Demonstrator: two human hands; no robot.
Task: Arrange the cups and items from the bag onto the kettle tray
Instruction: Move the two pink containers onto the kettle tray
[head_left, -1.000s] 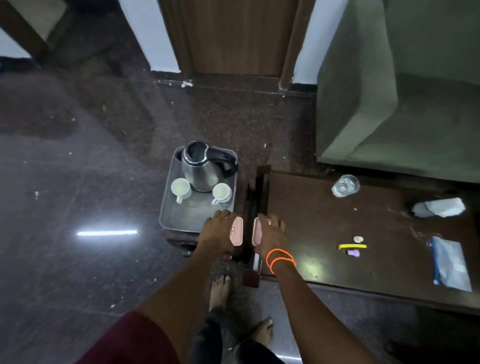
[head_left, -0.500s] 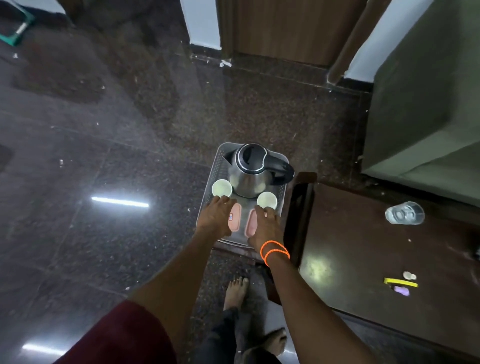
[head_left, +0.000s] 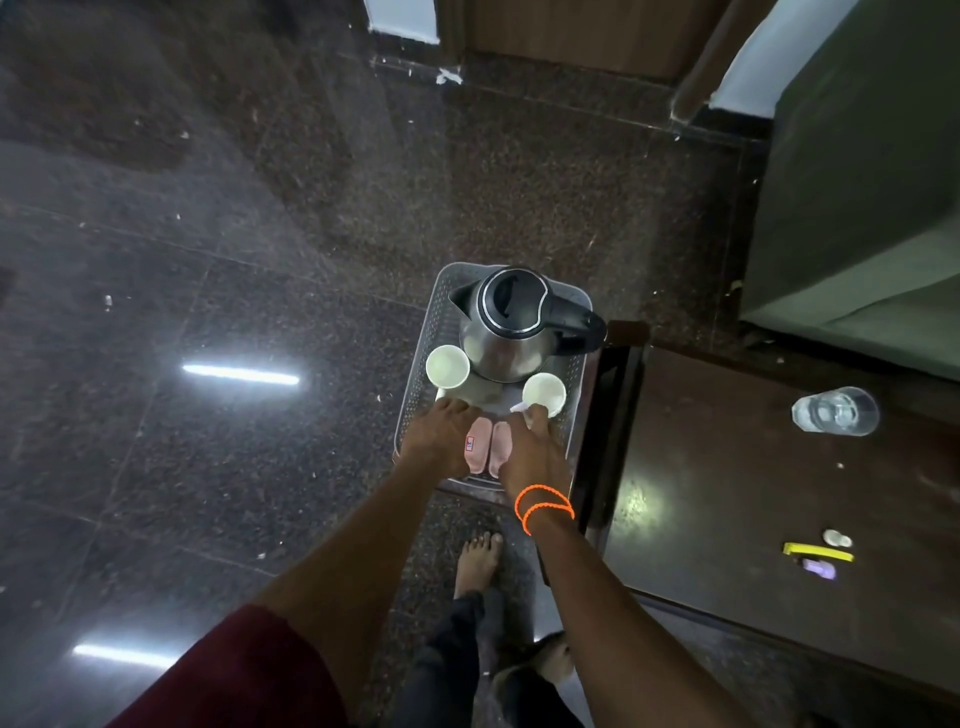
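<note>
Much open dark floor (head_left: 208, 260) lies left and far of the grey tray (head_left: 415, 410), while its right edge sits tight beside the dark wooden bench (head_left: 727, 493), leaving no gap for moving on that side. A green sofa (head_left: 857, 182) fills the far right. On the tray, the steel kettle (head_left: 511, 325) takes the far half; one white cup (head_left: 447, 366) stands at its near left and a second white cup (head_left: 544, 393) at its near right. The near strip of the tray holds two pink sachets (head_left: 478, 446) lying side by side, touching. The left hand (head_left: 441, 434) lies over the left sachet, fingers curled on it; the right hand (head_left: 527, 452) presses on the right sachet, fingertips close to the right cup's handle. A glass (head_left: 835, 410) stands on the bench far right, well apart. Compared with a second ago, both hands and the sachets have moved from the bench's left edge onto the tray, and the camera now looks more steeply down.
</note>
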